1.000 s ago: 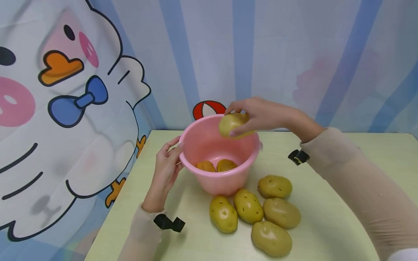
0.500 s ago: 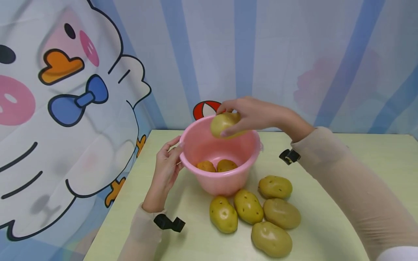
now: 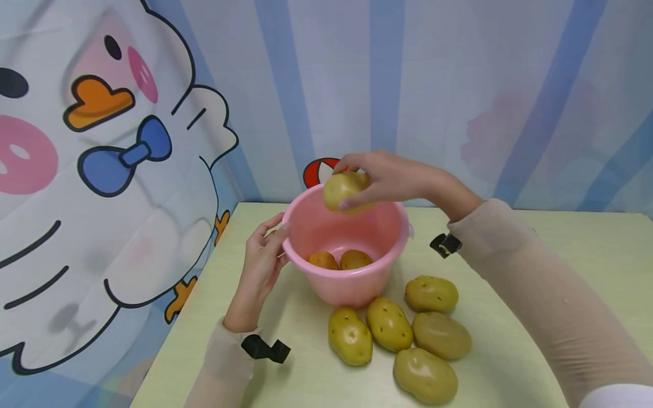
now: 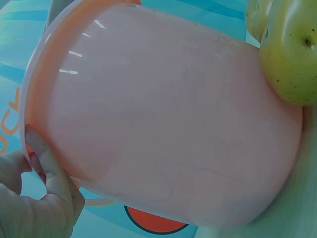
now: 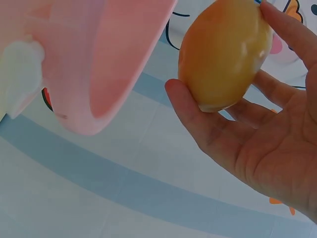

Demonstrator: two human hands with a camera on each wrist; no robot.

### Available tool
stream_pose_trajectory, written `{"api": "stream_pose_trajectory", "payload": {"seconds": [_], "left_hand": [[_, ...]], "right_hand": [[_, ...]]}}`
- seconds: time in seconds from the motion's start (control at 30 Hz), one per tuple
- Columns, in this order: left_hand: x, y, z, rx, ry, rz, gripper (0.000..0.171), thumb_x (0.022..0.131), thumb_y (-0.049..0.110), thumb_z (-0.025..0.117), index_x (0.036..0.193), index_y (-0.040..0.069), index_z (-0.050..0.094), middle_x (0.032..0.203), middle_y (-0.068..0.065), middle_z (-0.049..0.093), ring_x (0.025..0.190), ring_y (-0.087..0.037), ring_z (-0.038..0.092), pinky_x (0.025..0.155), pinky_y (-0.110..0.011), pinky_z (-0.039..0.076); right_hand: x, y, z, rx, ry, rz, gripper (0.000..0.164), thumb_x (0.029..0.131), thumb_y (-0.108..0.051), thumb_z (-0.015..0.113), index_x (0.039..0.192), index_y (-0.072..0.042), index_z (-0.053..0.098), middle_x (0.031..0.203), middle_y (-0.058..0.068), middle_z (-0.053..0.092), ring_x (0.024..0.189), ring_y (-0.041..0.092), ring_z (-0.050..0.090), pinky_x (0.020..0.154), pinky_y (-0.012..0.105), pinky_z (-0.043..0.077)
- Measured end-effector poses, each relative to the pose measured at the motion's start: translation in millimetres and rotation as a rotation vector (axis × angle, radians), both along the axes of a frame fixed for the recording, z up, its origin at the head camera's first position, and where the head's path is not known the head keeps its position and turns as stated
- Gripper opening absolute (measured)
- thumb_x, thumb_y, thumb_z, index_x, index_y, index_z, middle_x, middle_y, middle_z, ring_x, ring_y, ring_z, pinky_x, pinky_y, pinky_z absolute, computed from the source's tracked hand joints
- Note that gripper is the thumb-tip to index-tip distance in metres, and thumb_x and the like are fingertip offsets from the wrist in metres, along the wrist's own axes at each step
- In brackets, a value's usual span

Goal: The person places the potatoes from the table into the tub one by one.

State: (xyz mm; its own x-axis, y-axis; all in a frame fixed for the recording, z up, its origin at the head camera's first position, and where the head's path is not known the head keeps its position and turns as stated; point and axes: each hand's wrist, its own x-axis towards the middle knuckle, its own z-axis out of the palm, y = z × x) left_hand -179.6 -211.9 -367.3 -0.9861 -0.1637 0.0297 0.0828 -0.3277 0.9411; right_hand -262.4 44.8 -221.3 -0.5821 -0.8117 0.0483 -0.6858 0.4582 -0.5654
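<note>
My right hand [image 3: 390,177] holds a yellow potato [image 3: 344,191] above the mouth of the pink bucket [image 3: 352,283]. In the right wrist view the thumb and fingers grip the potato [image 5: 225,54] from its sides, beside the bucket's rim [image 5: 89,124]. At the bucket's left side, my left hand [image 3: 261,258] pinches the rim, which the left wrist view shows with thumb and fingers on the lip [image 4: 30,134]. Inside the bucket lie two brownish round things, a left one [image 3: 323,260] and a right one [image 3: 355,259]. The bucket is tilted toward me.
Several potatoes lie on the pale table [image 3: 296,362] in front of the bucket, among them a potato [image 3: 350,336] at the left and a potato [image 3: 425,376] nearest me. A cartoon-printed cloth [image 3: 433,102] hangs behind the table and along its left.
My right hand has moved left with the potato, from the right part of the bucket's mouth toward its middle. The left hand keeps its grip on the rim.
</note>
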Motion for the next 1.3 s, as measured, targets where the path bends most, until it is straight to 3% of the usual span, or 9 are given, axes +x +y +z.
{"api": "stream_pose_trajectory", "payload": {"seconds": [0.23, 0.7, 1.3], "left_hand": [[1.1, -0.3, -0.2, 0.004, 0.001, -0.004, 0.044, 0.101, 0.011, 0.06, 0.142, 0.002, 0.047, 0.098, -0.01, 0.067, 0.079, -0.016, 0.069, 0.067, -0.023, 0.059], [1.4, -0.6, -1.1, -0.005, -0.007, 0.004, 0.044, 0.1, 0.012, 0.061, 0.141, 0.003, 0.048, 0.104, -0.014, 0.067, 0.084, -0.019, 0.069, 0.072, -0.026, 0.06], [0.6, -0.3, -0.5, -0.01, -0.017, 0.01, 0.043, 0.1, 0.014, 0.062, 0.141, 0.005, 0.049, 0.108, -0.015, 0.067, 0.087, -0.021, 0.07, 0.072, -0.027, 0.06]], "right_hand": [[-2.0, 1.2, 0.1, -0.044, 0.044, 0.012, 0.049, 0.094, -0.024, 0.07, 0.135, -0.002, 0.054, 0.133, 0.009, 0.058, 0.119, 0.029, 0.055, 0.097, 0.045, 0.05], [-5.3, 6.9, -9.3, -0.021, 0.002, -0.021, 0.043, 0.094, -0.024, 0.07, 0.13, -0.004, 0.058, 0.127, 0.01, 0.062, 0.109, 0.03, 0.062, 0.086, 0.042, 0.057], [-7.3, 21.1, -16.0, -0.073, 0.014, -0.063, 0.034, 0.095, -0.021, 0.068, 0.124, -0.003, 0.061, 0.119, 0.012, 0.065, 0.105, 0.03, 0.063, 0.088, 0.044, 0.056]]}}
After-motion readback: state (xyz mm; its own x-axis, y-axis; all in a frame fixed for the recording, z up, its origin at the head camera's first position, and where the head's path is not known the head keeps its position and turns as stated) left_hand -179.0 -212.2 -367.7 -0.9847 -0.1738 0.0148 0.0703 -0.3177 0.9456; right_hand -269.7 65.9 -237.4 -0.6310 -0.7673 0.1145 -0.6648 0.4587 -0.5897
